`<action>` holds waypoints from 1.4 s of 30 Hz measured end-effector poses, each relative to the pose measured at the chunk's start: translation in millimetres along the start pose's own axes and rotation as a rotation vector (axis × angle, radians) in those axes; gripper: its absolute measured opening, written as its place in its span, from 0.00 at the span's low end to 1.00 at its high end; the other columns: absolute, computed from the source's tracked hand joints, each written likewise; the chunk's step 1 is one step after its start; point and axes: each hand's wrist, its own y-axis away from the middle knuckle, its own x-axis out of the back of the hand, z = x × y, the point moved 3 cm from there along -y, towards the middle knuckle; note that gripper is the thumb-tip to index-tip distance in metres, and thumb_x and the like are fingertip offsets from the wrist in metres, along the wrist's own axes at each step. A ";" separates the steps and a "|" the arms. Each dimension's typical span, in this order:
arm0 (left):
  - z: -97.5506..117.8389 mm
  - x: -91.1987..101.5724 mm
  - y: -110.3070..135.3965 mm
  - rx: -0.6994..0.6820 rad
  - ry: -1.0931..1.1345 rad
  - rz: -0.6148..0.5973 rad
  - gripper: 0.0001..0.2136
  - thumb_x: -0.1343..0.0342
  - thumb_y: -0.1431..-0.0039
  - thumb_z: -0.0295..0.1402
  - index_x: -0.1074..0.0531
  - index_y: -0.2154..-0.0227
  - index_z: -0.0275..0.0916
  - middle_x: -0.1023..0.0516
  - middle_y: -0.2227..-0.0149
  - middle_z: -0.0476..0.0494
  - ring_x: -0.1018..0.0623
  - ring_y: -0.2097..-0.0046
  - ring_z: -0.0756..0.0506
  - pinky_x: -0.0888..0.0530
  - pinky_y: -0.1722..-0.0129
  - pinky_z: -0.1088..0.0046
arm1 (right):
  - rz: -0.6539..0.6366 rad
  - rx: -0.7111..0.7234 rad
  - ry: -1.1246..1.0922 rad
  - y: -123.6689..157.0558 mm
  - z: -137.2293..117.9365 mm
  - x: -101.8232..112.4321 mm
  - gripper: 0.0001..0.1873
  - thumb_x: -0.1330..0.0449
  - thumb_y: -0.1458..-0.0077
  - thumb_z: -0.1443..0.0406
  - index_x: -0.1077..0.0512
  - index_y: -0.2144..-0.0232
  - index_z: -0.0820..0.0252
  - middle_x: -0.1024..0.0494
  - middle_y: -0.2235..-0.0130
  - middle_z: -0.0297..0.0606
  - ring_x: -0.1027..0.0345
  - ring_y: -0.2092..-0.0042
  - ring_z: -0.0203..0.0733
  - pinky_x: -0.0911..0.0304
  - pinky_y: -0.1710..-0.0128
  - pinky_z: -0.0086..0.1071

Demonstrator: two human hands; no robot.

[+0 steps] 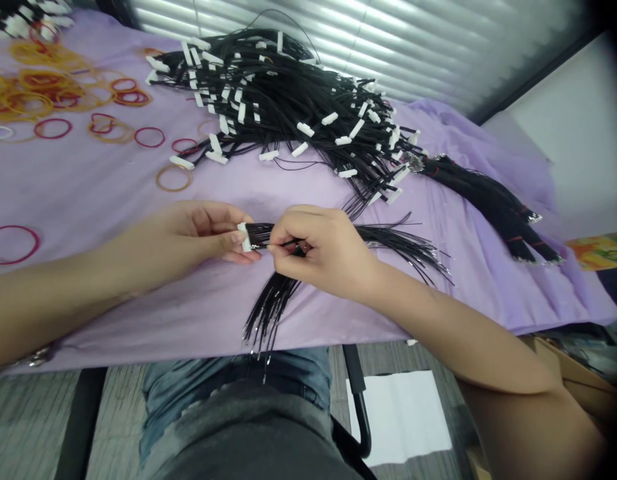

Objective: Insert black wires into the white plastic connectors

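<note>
Between the fingers of my left hand [208,232] is a small white connector [245,237], its row of black wires leading off to the right. My right hand [321,247] is closed close beside it, thumb and forefinger pinching a thin black wire [284,245] at the connector's edge. A bundle of loose black wires [271,303] with shiny metal tips hangs down below my right palm. More black wires [413,248] fan out to the right behind that hand. The wire ends inside my right palm are hidden.
A large heap of black cables [288,93] with white connectors lies at the back. Rubber bands [38,93] are scattered at the left. Tied wire bundles [493,203] lie at the right on the purple cloth [113,170]. White paper [401,417] is on the floor.
</note>
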 end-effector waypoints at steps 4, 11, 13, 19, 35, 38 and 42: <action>3.0 -0.6 0.8 0.037 0.027 -0.024 0.08 0.40 0.40 0.33 0.23 0.61 0.35 0.18 0.64 0.47 0.21 0.65 0.54 0.26 0.65 0.87 | -0.016 0.039 0.006 -0.2 -1.7 -0.3 0.06 0.44 0.45 0.74 0.31 0.73 0.65 0.31 0.72 0.32 0.39 0.70 0.29 0.43 0.67 0.24; 3.2 -0.8 0.8 0.051 0.062 -0.011 0.07 0.39 0.41 0.32 0.23 0.61 0.35 0.18 0.65 0.45 0.20 0.64 0.52 0.23 0.61 0.82 | 0.023 0.004 0.041 -0.7 1.3 1.8 0.06 0.44 0.46 0.74 0.31 0.73 0.64 0.32 0.73 0.31 0.41 0.70 0.29 0.42 0.66 0.24; 3.8 -1.1 0.8 0.063 0.065 -0.007 0.07 0.39 0.40 0.31 0.23 0.61 0.34 0.18 0.65 0.45 0.20 0.64 0.52 0.23 0.61 0.82 | 0.028 0.012 0.037 -1.0 2.0 2.0 0.06 0.44 0.47 0.75 0.31 0.73 0.65 0.32 0.72 0.31 0.40 0.70 0.29 0.42 0.66 0.24; 5.1 -0.8 -0.3 0.048 0.051 -0.035 0.06 0.41 0.39 0.30 0.23 0.62 0.34 0.19 0.67 0.46 0.21 0.65 0.53 0.25 0.63 0.83 | 0.003 -0.014 0.040 -1.1 4.1 2.3 0.05 0.44 0.47 0.74 0.31 0.73 0.64 0.31 0.72 0.31 0.40 0.70 0.29 0.43 0.66 0.24; 7.8 -2.6 -0.1 0.090 0.062 -0.022 0.07 0.38 0.44 0.32 0.22 0.63 0.35 0.18 0.67 0.47 0.22 0.68 0.52 0.27 0.68 0.84 | -0.023 -0.046 0.032 -0.6 4.5 1.3 0.05 0.44 0.47 0.73 0.31 0.75 0.64 0.31 0.73 0.31 0.40 0.71 0.30 0.44 0.67 0.25; 7.1 -2.7 -0.1 0.078 0.049 -0.027 0.07 0.39 0.44 0.32 0.23 0.64 0.35 0.18 0.68 0.47 0.22 0.69 0.53 0.27 0.70 0.85 | -0.046 -0.095 0.030 -0.7 3.5 0.3 0.06 0.44 0.46 0.71 0.31 0.75 0.65 0.30 0.73 0.32 0.40 0.71 0.30 0.45 0.67 0.25; 5.3 -3.5 0.1 0.076 0.044 -0.043 0.07 0.39 0.42 0.32 0.24 0.63 0.35 0.17 0.66 0.47 0.21 0.67 0.53 0.26 0.67 0.85 | -0.092 -0.161 0.028 -0.8 2.0 -1.1 0.07 0.45 0.45 0.71 0.30 0.75 0.65 0.30 0.73 0.33 0.39 0.69 0.31 0.47 0.67 0.26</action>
